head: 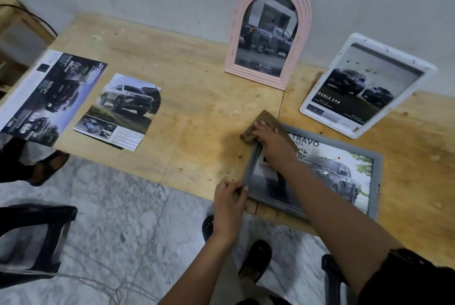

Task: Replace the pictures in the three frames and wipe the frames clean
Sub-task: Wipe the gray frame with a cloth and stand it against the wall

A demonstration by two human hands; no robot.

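Two hands work the grey frame [376, 176], flat on the board [197, 107] at near right. The left hand [227, 202] pinches its near-left corner, and the right hand [273, 143] presses a bunched cloth [264, 118] on the far-left corner. It looks light, stiff and likely breakable in front, so the rim is the place to hold.

Bare plywood [197, 112] centre, pink frame [235, 41], white frame [394, 54] behind, probably leaning

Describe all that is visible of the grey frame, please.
The grey frame is rectangular, its plain border speckled. It lies flat on the plywood board, near the front edge, holding a picture of a dark pickup. The left hand pinches its near corner; the right hand holds a brown cloth on its far corner.
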